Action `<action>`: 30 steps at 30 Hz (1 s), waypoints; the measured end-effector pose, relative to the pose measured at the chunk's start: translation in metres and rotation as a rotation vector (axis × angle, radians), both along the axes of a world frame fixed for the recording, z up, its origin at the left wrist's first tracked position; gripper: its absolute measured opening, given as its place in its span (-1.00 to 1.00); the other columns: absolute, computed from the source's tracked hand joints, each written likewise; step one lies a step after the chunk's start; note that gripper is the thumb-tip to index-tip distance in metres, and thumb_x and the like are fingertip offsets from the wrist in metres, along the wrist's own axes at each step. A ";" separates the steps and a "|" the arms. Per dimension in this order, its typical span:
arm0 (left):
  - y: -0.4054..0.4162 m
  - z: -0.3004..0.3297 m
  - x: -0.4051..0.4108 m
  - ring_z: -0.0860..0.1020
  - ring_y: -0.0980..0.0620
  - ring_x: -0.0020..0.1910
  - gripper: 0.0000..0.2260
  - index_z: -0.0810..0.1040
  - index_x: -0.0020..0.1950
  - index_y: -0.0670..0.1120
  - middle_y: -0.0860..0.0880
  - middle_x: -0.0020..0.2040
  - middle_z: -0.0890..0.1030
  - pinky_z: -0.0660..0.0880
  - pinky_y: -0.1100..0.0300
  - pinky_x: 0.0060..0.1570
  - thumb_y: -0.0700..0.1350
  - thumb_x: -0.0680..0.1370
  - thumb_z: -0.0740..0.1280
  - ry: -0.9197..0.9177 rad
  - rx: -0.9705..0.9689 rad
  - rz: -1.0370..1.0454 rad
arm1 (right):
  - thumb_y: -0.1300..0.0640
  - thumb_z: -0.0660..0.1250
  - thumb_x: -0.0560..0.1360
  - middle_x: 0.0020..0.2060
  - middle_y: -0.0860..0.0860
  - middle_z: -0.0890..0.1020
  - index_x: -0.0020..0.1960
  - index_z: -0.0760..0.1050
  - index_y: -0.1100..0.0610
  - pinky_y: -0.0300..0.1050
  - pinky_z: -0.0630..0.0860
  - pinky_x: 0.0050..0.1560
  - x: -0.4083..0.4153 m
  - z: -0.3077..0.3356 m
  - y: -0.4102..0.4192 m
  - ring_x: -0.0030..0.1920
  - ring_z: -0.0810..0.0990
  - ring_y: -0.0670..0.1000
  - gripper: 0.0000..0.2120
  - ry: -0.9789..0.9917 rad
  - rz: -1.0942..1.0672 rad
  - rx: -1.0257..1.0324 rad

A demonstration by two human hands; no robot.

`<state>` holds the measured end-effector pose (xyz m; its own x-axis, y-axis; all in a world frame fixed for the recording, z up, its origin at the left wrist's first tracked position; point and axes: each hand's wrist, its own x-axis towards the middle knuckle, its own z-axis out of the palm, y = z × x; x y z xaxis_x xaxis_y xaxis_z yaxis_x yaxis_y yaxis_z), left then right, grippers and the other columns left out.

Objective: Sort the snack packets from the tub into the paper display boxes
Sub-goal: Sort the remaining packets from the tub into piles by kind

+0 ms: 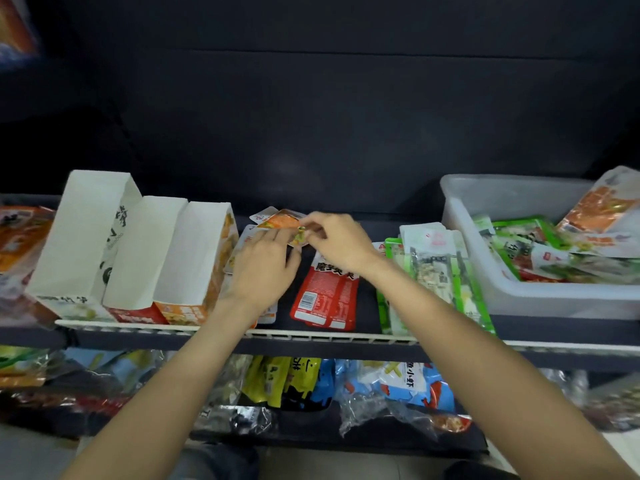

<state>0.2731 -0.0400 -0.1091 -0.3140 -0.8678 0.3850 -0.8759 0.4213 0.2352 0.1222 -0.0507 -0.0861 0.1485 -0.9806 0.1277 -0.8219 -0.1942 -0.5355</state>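
Three white paper display boxes (145,258) stand side by side at the left of the shelf. A clear plastic tub (540,299) at the right holds several snack packets (540,251). Between them lie an orange packet pile (277,220), red packets (325,299) and green-edged packets (436,271). My left hand (263,268) lies flat over the orange pile beside the boxes. My right hand (339,240) pinches the edge of an orange packet at the top of that pile.
A white rail (311,336) runs along the shelf's front edge. Orange packets (20,237) sit left of the boxes. The lower shelf holds yellow (277,379) and blue bagged snacks (408,386). A dark panel backs the shelf.
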 end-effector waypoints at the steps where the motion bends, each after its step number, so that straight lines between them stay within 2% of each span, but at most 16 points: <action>1: 0.003 0.005 -0.009 0.55 -0.04 0.11 -0.74 0.51 0.23 -0.07 -0.04 0.09 0.63 0.46 0.06 0.03 -0.04 0.59 0.20 0.064 -0.026 -0.036 | 0.08 0.22 0.55 0.05 -0.01 0.66 0.20 0.53 -0.06 0.02 0.53 0.09 -0.014 0.009 0.012 0.08 0.60 0.07 -0.75 -0.008 -0.021 -0.041; 4: 0.015 0.022 -0.046 0.58 0.01 -0.01 -0.73 0.53 0.16 -0.02 0.04 -0.02 0.65 0.50 0.07 -0.07 0.03 0.58 0.14 0.275 -0.035 -0.201 | 0.09 0.24 0.54 -0.14 -0.07 0.70 0.10 0.58 -0.06 -0.01 0.56 0.02 -0.067 0.037 0.049 -0.08 0.65 -0.02 -0.79 -0.025 -0.085 -0.155; 7: 0.025 0.035 -0.098 0.56 0.09 -0.06 -0.74 0.53 0.15 0.01 0.15 -0.11 0.63 0.47 0.13 -0.11 0.04 0.56 0.14 0.406 -0.011 -0.365 | 0.14 0.25 0.54 -0.21 -0.09 0.70 0.04 0.60 -0.02 0.00 0.56 0.00 -0.132 0.057 0.079 -0.14 0.66 -0.07 -0.82 -0.045 -0.187 -0.191; 9: 0.027 0.040 -0.136 0.53 0.09 -0.01 -0.77 0.51 0.18 0.02 0.18 -0.08 0.61 0.45 0.13 -0.06 -0.02 0.55 0.21 0.372 0.022 -0.453 | 0.18 0.26 0.52 -0.23 -0.07 0.70 0.01 0.61 0.01 0.01 0.55 0.03 -0.181 0.060 0.089 -0.15 0.67 -0.05 -0.82 0.000 -0.286 -0.193; 11: 0.024 0.038 -0.172 0.49 0.07 0.08 -0.75 0.49 0.24 0.02 0.15 0.05 0.59 0.40 0.14 0.04 -0.06 0.56 0.26 0.288 0.089 -0.519 | 0.19 0.29 0.51 -0.19 -0.01 0.71 0.01 0.63 0.04 -0.01 0.54 0.06 -0.228 0.055 0.092 -0.10 0.67 0.00 -0.83 0.062 -0.374 -0.153; 14: 0.014 0.027 -0.211 0.41 0.04 0.25 -0.69 0.45 0.32 0.01 0.04 0.27 0.50 0.27 0.21 0.17 -0.03 0.57 0.27 0.196 0.212 -0.530 | 0.19 0.33 0.52 -0.04 0.04 0.69 0.09 0.62 0.10 -0.11 0.50 0.11 -0.275 0.039 0.091 0.01 0.64 0.02 -0.83 0.123 -0.401 0.038; 19: 0.001 0.012 -0.235 0.30 0.05 0.39 -0.61 0.40 0.39 -0.02 0.06 0.41 0.36 0.14 0.10 0.43 0.05 0.59 0.23 0.118 0.293 -0.496 | 0.12 0.34 0.51 0.13 0.05 0.62 0.25 0.53 0.11 -0.15 0.46 0.07 -0.289 0.007 0.064 0.10 0.59 0.07 -0.68 0.162 -0.323 0.311; 21: 0.000 0.010 -0.235 0.30 0.07 0.40 -0.61 0.40 0.40 -0.01 0.08 0.43 0.35 0.05 0.10 0.47 0.07 0.59 0.22 0.132 0.288 -0.490 | 0.06 0.39 0.47 0.20 0.09 0.56 0.29 0.48 0.18 -0.11 0.48 0.08 -0.286 -0.002 0.050 0.13 0.56 0.10 -0.58 0.205 -0.319 0.444; 23: 0.001 0.010 -0.233 0.29 0.10 0.41 -0.60 0.40 0.40 0.02 0.10 0.44 0.34 0.00 0.11 0.48 0.09 0.59 0.22 0.136 0.276 -0.494 | 0.09 0.43 0.46 0.16 0.14 0.55 0.27 0.46 0.29 -0.05 0.59 0.03 -0.281 -0.007 0.042 0.00 0.60 0.07 -0.54 0.084 -0.357 0.564; 24: 0.001 0.009 -0.232 0.29 0.10 0.41 -0.60 0.39 0.40 0.04 0.11 0.44 0.34 0.00 0.10 0.48 0.10 0.59 0.21 0.141 0.277 -0.496 | 0.12 0.45 0.45 0.10 0.14 0.55 0.26 0.44 0.32 -0.10 0.62 -0.03 -0.279 -0.007 0.041 -0.10 0.61 0.02 -0.54 0.003 -0.384 0.598; 27: 0.001 0.009 -0.232 0.30 0.10 0.40 -0.60 0.39 0.41 0.05 0.11 0.44 0.34 0.00 0.09 0.49 0.11 0.58 0.21 0.163 0.284 -0.493 | 0.15 0.47 0.43 -0.18 0.12 0.56 0.22 0.44 0.36 -0.18 0.52 -0.29 -0.279 -0.009 0.037 -0.31 0.52 -0.01 -0.53 -0.107 -0.458 0.585; 29: 0.001 0.009 -0.232 0.30 0.09 0.40 -0.60 0.40 0.40 0.04 0.10 0.43 0.35 0.05 0.07 0.48 0.10 0.58 0.23 0.168 0.282 -0.494 | 0.13 0.45 0.44 -0.27 0.12 0.57 0.17 0.50 0.37 -0.13 0.46 -0.29 -0.279 -0.002 0.041 -0.32 0.51 0.03 -0.59 -0.128 -0.481 0.522; 30: 0.001 0.010 -0.233 0.30 0.08 0.40 -0.60 0.41 0.39 0.03 0.09 0.42 0.36 0.09 0.08 0.46 0.09 0.58 0.24 0.167 0.286 -0.491 | 0.11 0.43 0.46 -0.21 0.14 0.62 0.12 0.55 0.35 -0.11 0.49 -0.19 -0.279 0.004 0.044 -0.24 0.57 0.08 -0.64 -0.076 -0.489 0.451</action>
